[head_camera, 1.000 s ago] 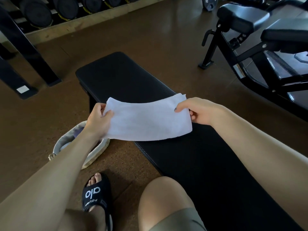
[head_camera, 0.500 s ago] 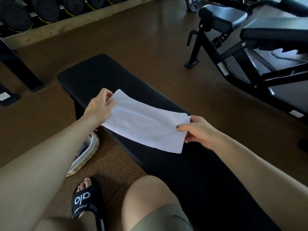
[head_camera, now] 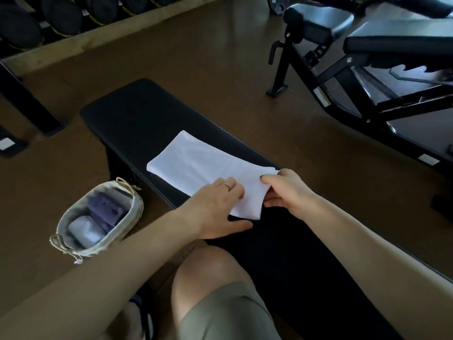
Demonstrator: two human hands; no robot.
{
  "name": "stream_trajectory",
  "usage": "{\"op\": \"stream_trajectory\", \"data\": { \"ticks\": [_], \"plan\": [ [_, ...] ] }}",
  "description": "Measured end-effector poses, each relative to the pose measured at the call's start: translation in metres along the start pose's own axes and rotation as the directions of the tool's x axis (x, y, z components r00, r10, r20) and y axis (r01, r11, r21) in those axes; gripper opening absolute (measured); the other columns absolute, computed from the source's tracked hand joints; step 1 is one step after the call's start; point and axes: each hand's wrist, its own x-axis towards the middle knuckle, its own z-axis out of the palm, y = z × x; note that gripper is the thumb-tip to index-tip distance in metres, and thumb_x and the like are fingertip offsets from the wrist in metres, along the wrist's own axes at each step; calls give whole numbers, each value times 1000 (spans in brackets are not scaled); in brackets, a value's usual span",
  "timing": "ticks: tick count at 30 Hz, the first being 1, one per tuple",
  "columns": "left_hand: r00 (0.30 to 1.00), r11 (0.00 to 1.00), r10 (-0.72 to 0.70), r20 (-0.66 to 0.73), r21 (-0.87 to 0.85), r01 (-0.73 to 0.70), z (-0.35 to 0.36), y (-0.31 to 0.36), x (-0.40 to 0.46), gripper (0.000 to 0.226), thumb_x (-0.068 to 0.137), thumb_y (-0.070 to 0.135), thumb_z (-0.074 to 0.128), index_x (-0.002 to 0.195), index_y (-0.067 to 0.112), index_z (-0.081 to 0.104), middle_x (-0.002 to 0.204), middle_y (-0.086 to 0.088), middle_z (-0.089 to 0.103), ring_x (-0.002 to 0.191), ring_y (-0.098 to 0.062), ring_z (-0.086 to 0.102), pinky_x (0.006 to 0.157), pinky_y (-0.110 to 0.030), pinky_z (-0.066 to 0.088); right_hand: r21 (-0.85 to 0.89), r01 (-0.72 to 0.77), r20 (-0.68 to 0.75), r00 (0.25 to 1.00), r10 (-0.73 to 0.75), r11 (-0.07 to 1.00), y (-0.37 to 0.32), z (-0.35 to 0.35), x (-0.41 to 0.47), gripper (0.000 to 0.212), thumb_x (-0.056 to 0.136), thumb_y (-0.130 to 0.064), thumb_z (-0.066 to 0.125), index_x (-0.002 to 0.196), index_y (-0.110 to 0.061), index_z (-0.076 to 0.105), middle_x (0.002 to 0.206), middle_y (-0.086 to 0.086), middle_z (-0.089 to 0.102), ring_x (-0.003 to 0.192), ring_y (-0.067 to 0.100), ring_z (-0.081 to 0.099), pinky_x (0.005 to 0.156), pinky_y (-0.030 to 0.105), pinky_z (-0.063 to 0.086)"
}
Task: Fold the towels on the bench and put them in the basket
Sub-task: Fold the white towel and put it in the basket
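A white towel, folded into a long strip, lies flat across the black padded bench. My left hand rests on the towel's near end with its fingers laid flat. My right hand pinches the near right corner of the towel between thumb and fingers. On the floor to the left of the bench stands a woven basket, holding a folded purple towel and a folded white towel.
A black weight machine stands to the right beyond a strip of brown floor. A rack of dumbbells lines the far left wall. My knee is below the bench edge.
The towel has come down from the air and now lies flat on the bench. My left hand let go of the far end and moved to the near end beside my right hand.
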Motion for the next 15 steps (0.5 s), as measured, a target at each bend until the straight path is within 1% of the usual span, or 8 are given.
{"op": "stream_trajectory", "data": {
  "ticks": [2, 5, 7, 9, 11, 13, 15],
  "plan": [
    [999, 999, -42, -30, 28, 43, 6, 3, 0, 63, 85, 69, 62, 123, 23, 42, 124, 4, 42, 106, -17, 41, 89, -30, 43, 49, 0, 3, 1000, 0, 999, -5, 1, -1, 33, 96, -19, 66, 125, -9, 54, 102, 15, 71, 77, 24, 73, 56, 28, 56],
    [991, 993, -114, -64, 11, 115, 14, 11, 4, 69, 81, 62, 71, 124, 19, 37, 126, -1, 39, 107, -20, 40, 85, -29, 40, -12, 19, -1, 1000, -19, 1000, -13, 1, -1, 41, 93, -20, 70, 128, -16, 49, 100, 14, 70, 75, 24, 74, 56, 29, 57],
    [983, 985, -153, -105, 63, 160, 17, 20, 8, 70, 81, 57, 72, 124, 15, 36, 128, -6, 38, 109, -24, 41, 82, -31, 40, -17, 27, 5, 1000, -26, 999, -18, 1, -2, 44, 93, -15, 67, 132, -22, 48, 93, 13, 68, 73, 23, 73, 53, 27, 56],
    [963, 969, -184, -199, 126, 212, 20, 30, 12, 66, 81, 53, 72, 120, 11, 39, 126, -11, 42, 107, -28, 46, 79, -35, 45, 70, 10, 31, 999, -12, 998, -21, 2, -2, 39, 95, -12, 61, 131, -23, 53, 81, 10, 62, 69, 21, 69, 50, 25, 54],
    [927, 954, -174, -332, 177, 243, 17, 37, 14, 54, 78, 44, 74, 109, 10, 47, 113, -13, 52, 92, -29, 53, 68, -37, 46, 149, -13, 56, 998, 5, 989, -24, 2, -3, 32, 96, -10, 57, 127, -20, 59, 77, 8, 59, 67, 20, 66, 52, 25, 54],
    [880, 947, -132, -455, 204, 247, 13, 39, 15, 37, 77, 30, 75, 97, 11, 49, 93, -10, 54, 74, -27, 52, 57, -35, 41, 179, -24, 73, 997, 11, 984, -27, 2, -4, 27, 98, -8, 58, 123, -17, 61, 82, 10, 61, 69, 19, 66, 56, 27, 57],
    [854, 945, -90, -512, 227, 236, 9, 39, 13, 28, 79, 21, 74, 93, 13, 51, 86, -9, 53, 66, -24, 51, 51, -31, 35, 176, -29, 80, 997, 15, 984, -30, 2, -6, 27, 98, -8, 61, 122, -19, 60, 90, 12, 63, 74, 20, 68, 57, 27, 58]
  ]
}}
